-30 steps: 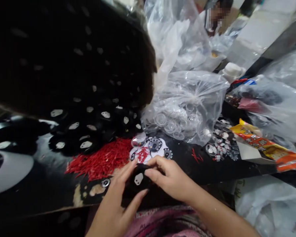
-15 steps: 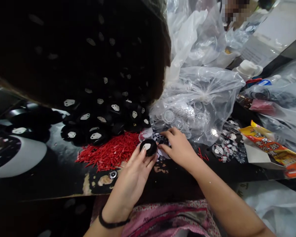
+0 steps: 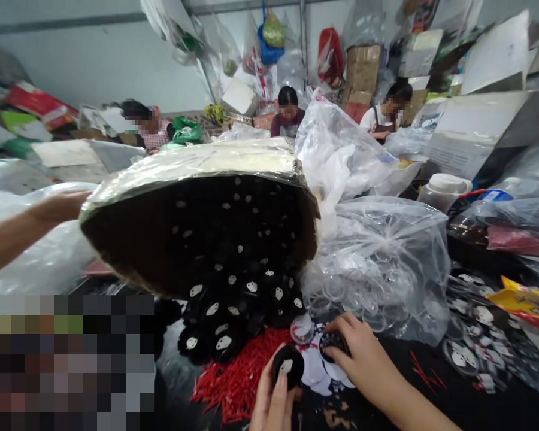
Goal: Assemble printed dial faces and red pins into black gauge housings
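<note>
My left hand (image 3: pixel 273 398) grips a round black disc-shaped case (image 3: pixel 295 358) with a small white plate on its face, thumb resting on the plate. To its right, my right hand (image 3: pixel 363 353) has its thumb and fingers around a dark round dial (image 3: pixel 333 342) with pale markings. Under and beside the dial lie white paper-like discs (image 3: pixel 314 369). A clear round cover (image 3: pixel 302 328) sits just behind, between the hands. Left of my left hand spreads a heap of thin red sticks (image 3: pixel 233 383).
A large tipped box (image 3: pixel 197 164) spills black cases (image 3: pixel 223 342) onto the table. Clear bags of transparent rings (image 3: pixel 377 281) stand behind my right hand. Small loose parts (image 3: pixel 476 347) lie at the right. Another person's arm (image 3: pixel 36 221) reaches in from the left; several people sit beyond.
The view has tilted up, bringing the room and other people into sight. My hands sit slightly farther apart, the right one around the dial. The left still holds the black case.
</note>
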Tool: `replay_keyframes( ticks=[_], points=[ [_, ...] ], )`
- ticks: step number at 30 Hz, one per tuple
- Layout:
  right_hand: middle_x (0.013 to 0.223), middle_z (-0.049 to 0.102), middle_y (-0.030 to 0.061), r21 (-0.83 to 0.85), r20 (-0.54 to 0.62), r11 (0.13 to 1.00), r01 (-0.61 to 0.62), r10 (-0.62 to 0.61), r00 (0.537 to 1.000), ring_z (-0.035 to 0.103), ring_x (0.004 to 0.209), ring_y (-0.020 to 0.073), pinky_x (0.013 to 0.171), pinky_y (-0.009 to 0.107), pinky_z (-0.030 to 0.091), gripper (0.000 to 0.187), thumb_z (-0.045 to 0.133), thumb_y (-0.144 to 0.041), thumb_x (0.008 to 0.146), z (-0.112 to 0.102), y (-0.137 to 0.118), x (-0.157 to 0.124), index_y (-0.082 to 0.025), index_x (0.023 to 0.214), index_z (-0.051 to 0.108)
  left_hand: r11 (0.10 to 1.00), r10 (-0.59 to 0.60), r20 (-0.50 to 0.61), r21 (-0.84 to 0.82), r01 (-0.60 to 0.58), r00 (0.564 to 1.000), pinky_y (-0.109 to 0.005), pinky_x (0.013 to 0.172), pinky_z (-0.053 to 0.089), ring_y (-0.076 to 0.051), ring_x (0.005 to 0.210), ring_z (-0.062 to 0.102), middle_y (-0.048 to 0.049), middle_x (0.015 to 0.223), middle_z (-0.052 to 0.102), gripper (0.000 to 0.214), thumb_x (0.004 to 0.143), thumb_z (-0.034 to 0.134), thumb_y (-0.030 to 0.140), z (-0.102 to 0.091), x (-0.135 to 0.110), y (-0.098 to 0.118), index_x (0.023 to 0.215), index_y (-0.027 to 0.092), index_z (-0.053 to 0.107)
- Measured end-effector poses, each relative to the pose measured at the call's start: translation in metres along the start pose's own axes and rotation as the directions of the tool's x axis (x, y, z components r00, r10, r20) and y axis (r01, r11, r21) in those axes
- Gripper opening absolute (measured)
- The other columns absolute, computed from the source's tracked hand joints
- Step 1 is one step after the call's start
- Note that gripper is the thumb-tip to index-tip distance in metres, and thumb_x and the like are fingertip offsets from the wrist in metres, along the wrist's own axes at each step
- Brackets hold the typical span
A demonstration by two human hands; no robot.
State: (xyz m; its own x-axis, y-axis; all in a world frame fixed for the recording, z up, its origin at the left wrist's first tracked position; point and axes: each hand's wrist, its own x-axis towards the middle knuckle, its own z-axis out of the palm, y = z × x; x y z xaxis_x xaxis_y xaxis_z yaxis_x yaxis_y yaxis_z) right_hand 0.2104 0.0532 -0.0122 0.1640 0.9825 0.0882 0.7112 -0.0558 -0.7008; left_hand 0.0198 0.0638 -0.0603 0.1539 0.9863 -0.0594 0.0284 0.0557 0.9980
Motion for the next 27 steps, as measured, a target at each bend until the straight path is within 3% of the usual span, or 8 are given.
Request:
replay_keyframes(
  ticks=[5, 8, 10, 12, 14, 18, 23, 27],
  points=[
    [0.080, 0.071, 0.0041, 0.223, 0.054, 0.974, -0.036, 0.024, 0.998, 0.064, 0.083, 0.0211, 0.083, 0.037, 0.048, 0.009, 0.063, -0.016, 0.083, -0.020, 0.001, 0.006, -0.019, 0.077, 0.070, 0.944, -0.182, -0.070, -0.291, 0.155, 0.981, -0.045, 0.101, 0.054, -0.030, 0.121, 0.063, -0.0064, 0.128, 0.068, 0.034, 0.090, 0.057, 0.048, 0.023, -0.014, 0.031, 0.119, 0.032, 0.066],
    [0.099, 0.070, 0.0049, 0.259, 0.058, 0.961, -0.093, 0.081, 0.995, 0.062, 0.099, 0.0192, 0.092, 0.034, 0.046, 0.011, 0.064, -0.025, 0.086, -0.026, 0.003, 0.005, -0.020, 0.085, 0.073, 0.851, -0.280, -0.106, -0.488, 0.196, 0.954, -0.040, 0.099, 0.055, -0.024, 0.112, 0.068, -0.0044, 0.128, 0.068, 0.036, 0.088, 0.065, 0.043, 0.025, -0.024, 0.049, 0.122, 0.031, 0.061],
    [0.111, 0.065, 0.0057, 0.303, -0.001, 0.945, -0.120, 0.126, 0.992, 0.060, 0.104, 0.0185, 0.091, 0.031, 0.046, 0.013, 0.067, -0.031, 0.084, -0.024, 0.000, 0.000, -0.021, 0.088, 0.075, 0.742, -0.369, -0.003, -0.603, 0.293, 0.929, -0.035, 0.089, 0.059, -0.021, 0.101, 0.071, -0.0064, 0.123, 0.070, 0.038, 0.087, 0.066, 0.047, 0.022, -0.026, 0.054, 0.119, 0.027, 0.064],
    [0.103, 0.065, 0.0049, 0.375, -0.026, 0.918, -0.131, 0.151, 0.988, 0.060, 0.096, 0.0173, 0.084, 0.030, 0.047, 0.015, 0.069, -0.034, 0.083, -0.021, -0.006, -0.006, -0.021, 0.087, 0.075, 0.639, -0.447, 0.114, -0.653, 0.406, 0.887, -0.032, 0.080, 0.061, -0.020, 0.091, 0.073, -0.0091, 0.117, 0.073, 0.042, 0.086, 0.063, 0.054, 0.020, -0.026, 0.054, 0.113, 0.023, 0.068],
    [0.089, 0.066, 0.0022, 0.443, 0.033, 0.881, -0.166, 0.169, 0.985, 0.060, 0.084, 0.0154, 0.077, 0.028, 0.047, 0.017, 0.066, -0.035, 0.086, -0.019, -0.014, -0.014, -0.020, 0.088, 0.074, 0.589, -0.497, 0.139, -0.671, 0.450, 0.857, -0.031, 0.079, 0.061, -0.020, 0.090, 0.073, -0.0100, 0.114, 0.074, 0.042, 0.087, 0.061, 0.055, 0.019, -0.025, 0.053, 0.109, 0.020, 0.070],
    [0.086, 0.070, 0.0008, 0.510, 0.099, 0.834, -0.208, 0.183, 0.978, 0.062, 0.080, 0.0147, 0.075, 0.027, 0.047, 0.015, 0.062, -0.032, 0.088, -0.020, -0.024, -0.023, -0.019, 0.091, 0.070, 0.624, -0.497, 0.063, -0.667, 0.407, 0.865, -0.034, 0.093, 0.057, -0.022, 0.108, 0.068, -0.0094, 0.118, 0.073, 0.036, 0.091, 0.061, 0.046, 0.016, -0.025, 0.051, 0.114, 0.020, 0.069],
    [0.088, 0.069, 0.0005, 0.413, 0.044, 0.902, -0.125, 0.118, 0.992, 0.062, 0.081, 0.0141, 0.076, 0.026, 0.047, 0.010, 0.059, -0.026, 0.091, -0.017, -0.041, -0.029, -0.020, 0.091, 0.067, 0.657, -0.460, 0.137, -0.612, 0.440, 0.877, -0.039, 0.099, 0.054, -0.026, 0.124, 0.060, -0.0061, 0.132, 0.067, 0.034, 0.089, 0.065, 0.039, 0.019, -0.037, 0.055, 0.120, 0.025, 0.069],
    [0.085, 0.065, -0.0001, 0.337, 0.102, 0.937, -0.092, 0.061, 0.993, 0.059, 0.077, 0.0133, 0.071, 0.026, 0.047, 0.003, 0.061, -0.022, 0.088, -0.010, -0.054, -0.032, -0.020, 0.090, 0.063, 0.691, -0.500, 0.088, -0.559, 0.458, 0.862, -0.034, 0.103, 0.051, -0.026, 0.128, 0.057, -0.0017, 0.134, 0.066, 0.035, 0.081, 0.074, 0.041, 0.023, -0.047, 0.056, 0.115, 0.030, 0.073]
  ],
)
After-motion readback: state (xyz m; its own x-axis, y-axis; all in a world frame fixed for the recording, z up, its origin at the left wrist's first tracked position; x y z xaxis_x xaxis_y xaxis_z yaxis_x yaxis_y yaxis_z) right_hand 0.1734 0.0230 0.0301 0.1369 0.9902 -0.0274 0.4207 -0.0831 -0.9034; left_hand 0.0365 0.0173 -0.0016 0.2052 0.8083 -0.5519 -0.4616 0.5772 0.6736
